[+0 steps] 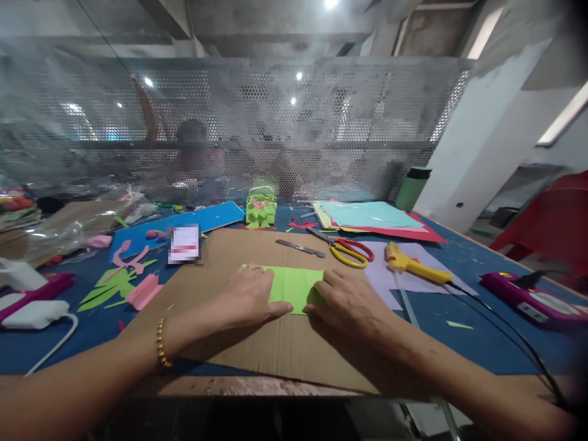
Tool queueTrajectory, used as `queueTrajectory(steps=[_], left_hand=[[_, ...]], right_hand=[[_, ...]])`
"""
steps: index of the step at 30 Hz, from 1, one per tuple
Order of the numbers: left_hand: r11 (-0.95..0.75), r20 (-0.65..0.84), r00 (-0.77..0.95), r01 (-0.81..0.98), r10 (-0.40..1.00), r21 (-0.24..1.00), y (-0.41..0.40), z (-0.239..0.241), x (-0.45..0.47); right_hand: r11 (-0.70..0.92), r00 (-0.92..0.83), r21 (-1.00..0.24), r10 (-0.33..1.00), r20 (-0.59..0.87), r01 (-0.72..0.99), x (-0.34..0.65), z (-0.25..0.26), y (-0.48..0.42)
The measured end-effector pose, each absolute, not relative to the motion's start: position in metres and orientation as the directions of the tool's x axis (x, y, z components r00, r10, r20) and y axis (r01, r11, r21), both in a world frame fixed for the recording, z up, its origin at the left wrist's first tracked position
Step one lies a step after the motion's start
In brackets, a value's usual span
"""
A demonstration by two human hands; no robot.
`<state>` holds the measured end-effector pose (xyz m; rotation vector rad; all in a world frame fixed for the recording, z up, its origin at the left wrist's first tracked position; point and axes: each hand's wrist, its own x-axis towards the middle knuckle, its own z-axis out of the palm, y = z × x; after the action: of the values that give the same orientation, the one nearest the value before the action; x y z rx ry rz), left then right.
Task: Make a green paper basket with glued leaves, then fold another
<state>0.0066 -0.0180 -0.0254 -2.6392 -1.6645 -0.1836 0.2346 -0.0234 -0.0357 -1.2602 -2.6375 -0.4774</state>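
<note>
A light green sheet of paper (294, 286) lies on a brown cardboard sheet (257, 343) in front of me. My left hand (250, 295) rests on the paper's left end, fingers flat and pressed down on it. My right hand (345, 301) lies on the paper's right end, fingers bent onto its corner. Both hands press the paper against the cardboard. A gold bead bracelet (160, 343) is on my left wrist.
Red and yellow scissors (346, 250), a metal blade (299, 247) and a yellow glue gun (413, 264) with a black cord lie beyond the paper. A stack of coloured sheets (372, 217), a green paper basket (261, 208), pink and green cut-outs (124, 278), a pink device (528, 298).
</note>
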Motion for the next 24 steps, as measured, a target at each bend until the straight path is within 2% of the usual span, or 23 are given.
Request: queueTrajectory(steps=[5, 14, 18, 20, 24], left_hand=[[-0.441, 0.083, 0.435, 0.894, 0.897, 0.083, -0.022, -0.023, -0.003], [-0.463, 0.068, 0.462, 0.849, 0.884, 0.254, -0.026, -0.029, -0.026], [-0.493, 0.108, 0.483, 0.828, 0.869, 0.267, -0.024, -0.039, -0.029], [-0.497, 0.122, 0.482, 0.827, 0.868, 0.264, -0.023, -0.042, -0.029], [-0.503, 0.155, 0.478, 0.828, 0.865, 0.248, -0.021, -0.047, -0.030]], right_hand=[[0.670, -0.669, 0.102, 0.693, 0.271, 0.735, 0.248, -0.034, -0.018], [0.727, -0.687, -0.100, 0.678, 0.260, 0.680, 0.265, -0.039, -0.017], [0.712, -0.670, -0.320, 0.700, 0.249, 0.625, 0.272, -0.039, -0.016], [0.693, -0.675, -0.392, 0.708, 0.209, 0.605, 0.279, -0.031, -0.015], [0.661, -0.755, -0.504, 0.656, 0.029, 0.556, 0.293, -0.010, -0.016]])
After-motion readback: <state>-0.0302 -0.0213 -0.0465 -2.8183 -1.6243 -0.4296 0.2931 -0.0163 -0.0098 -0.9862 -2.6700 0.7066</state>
